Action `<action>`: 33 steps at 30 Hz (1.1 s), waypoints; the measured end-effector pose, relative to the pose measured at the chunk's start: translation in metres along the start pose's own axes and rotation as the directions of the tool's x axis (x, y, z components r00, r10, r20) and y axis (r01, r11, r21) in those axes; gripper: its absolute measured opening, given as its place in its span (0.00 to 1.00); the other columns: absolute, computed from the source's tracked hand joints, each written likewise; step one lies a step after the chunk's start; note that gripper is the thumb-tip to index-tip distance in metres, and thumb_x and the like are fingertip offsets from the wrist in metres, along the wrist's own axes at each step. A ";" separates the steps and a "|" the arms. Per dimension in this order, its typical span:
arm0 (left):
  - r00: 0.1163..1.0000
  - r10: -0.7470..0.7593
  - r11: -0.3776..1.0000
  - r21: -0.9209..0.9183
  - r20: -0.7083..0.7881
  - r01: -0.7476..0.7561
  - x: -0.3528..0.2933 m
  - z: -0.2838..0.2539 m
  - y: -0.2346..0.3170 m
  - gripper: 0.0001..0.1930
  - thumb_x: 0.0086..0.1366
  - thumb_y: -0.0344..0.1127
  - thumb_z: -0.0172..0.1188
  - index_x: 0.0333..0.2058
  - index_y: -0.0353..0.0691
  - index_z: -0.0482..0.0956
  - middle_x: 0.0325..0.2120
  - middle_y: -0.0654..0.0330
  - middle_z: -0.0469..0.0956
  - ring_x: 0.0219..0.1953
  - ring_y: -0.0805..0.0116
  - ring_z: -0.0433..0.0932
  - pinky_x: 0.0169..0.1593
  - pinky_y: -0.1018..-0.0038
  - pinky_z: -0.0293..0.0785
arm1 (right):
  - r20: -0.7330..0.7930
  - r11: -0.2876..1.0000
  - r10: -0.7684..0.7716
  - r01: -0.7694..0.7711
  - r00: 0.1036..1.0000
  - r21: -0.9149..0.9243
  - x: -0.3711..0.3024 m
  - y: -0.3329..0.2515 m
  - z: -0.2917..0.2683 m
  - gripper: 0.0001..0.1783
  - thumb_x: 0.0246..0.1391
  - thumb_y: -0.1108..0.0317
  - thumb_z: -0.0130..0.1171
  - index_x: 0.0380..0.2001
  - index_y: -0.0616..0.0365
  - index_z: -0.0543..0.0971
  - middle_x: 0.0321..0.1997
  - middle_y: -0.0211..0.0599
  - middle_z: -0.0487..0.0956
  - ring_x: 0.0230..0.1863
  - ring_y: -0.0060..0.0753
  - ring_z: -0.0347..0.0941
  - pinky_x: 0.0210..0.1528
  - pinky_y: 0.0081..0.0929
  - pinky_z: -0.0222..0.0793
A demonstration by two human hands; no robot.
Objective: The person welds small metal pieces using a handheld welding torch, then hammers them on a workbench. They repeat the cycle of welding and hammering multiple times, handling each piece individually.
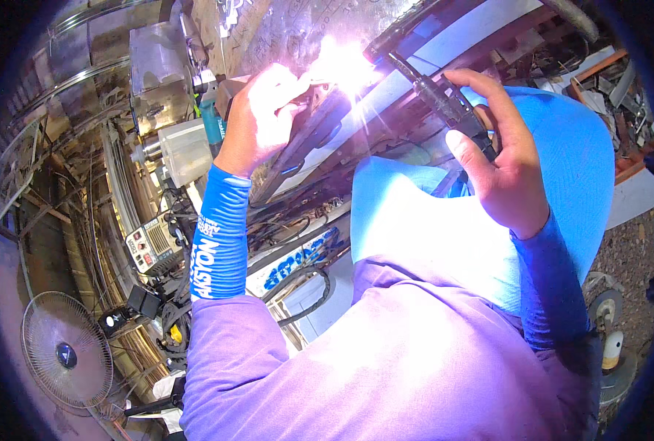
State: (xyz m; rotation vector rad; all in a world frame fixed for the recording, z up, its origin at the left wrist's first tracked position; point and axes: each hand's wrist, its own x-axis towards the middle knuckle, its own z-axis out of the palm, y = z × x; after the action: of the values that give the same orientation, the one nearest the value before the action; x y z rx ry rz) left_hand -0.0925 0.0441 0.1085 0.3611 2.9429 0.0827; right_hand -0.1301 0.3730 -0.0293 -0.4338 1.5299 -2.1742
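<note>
My right hand (505, 151) is wrapped round a black welding electrode holder (448, 103), whose tip points up and left towards a blinding white welding arc (342, 70). The glare hides any rod between holder and arc. Just left of the arc, my left hand (264, 106) has its fingers pinched together at the end of a dark metal bar (316, 128). Strong light washes out those fingertips, so what they grip cannot be made out. Bright blue cloth (562, 147) spreads below and behind the right hand.
At left stand a welding machine (154, 246), a fan (66, 353) and a clear plastic box (184, 151). A teal power tool (213, 121) sits beside my left wrist. Black cable (316, 294) loops below the bar. Scrap metal (621, 88) lies at far right.
</note>
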 end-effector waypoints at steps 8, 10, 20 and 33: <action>0.997 -0.075 0.988 -0.134 0.005 0.074 0.007 0.007 -0.002 0.29 0.53 0.11 0.69 0.55 0.38 0.89 0.39 0.54 0.81 0.40 0.58 0.83 0.47 0.71 0.80 | -0.026 0.994 0.097 -0.096 0.995 0.043 0.001 -0.004 0.001 0.33 0.65 0.76 0.59 0.72 0.55 0.69 0.36 0.32 0.75 0.32 0.16 0.65 0.35 0.21 0.64; 0.998 -0.064 0.989 -0.132 0.002 0.064 0.008 0.005 -0.001 0.29 0.53 0.11 0.69 0.55 0.38 0.89 0.40 0.55 0.81 0.40 0.58 0.83 0.47 0.71 0.80 | -0.013 0.992 0.115 -0.114 0.993 0.052 0.001 -0.007 0.000 0.33 0.65 0.76 0.59 0.72 0.55 0.69 0.36 0.31 0.75 0.32 0.16 0.64 0.35 0.21 0.63; 0.995 -0.097 0.985 -0.142 0.002 0.097 0.006 0.006 0.001 0.30 0.52 0.11 0.69 0.55 0.38 0.89 0.39 0.55 0.81 0.40 0.57 0.83 0.47 0.70 0.80 | 0.040 0.984 0.151 -0.154 0.988 0.089 0.001 -0.006 -0.003 0.37 0.65 0.73 0.59 0.76 0.55 0.65 0.43 0.31 0.79 0.34 0.13 0.62 0.37 0.17 0.59; 1.000 -0.019 1.000 0.014 0.000 0.019 0.006 0.003 -0.003 0.24 0.58 0.18 0.69 0.54 0.39 0.89 0.38 0.55 0.81 0.40 0.58 0.83 0.45 0.68 0.80 | 0.003 0.997 -0.054 0.054 0.999 -0.056 0.005 -0.002 -0.002 0.31 0.65 0.79 0.59 0.71 0.57 0.72 0.55 0.39 0.80 0.47 0.25 0.78 0.52 0.25 0.75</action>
State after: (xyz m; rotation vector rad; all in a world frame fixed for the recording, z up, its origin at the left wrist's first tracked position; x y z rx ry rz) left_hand -0.0987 0.0423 0.1046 0.3345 2.9473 0.0590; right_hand -0.1353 0.3728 -0.0283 -0.5002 1.5989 -2.1760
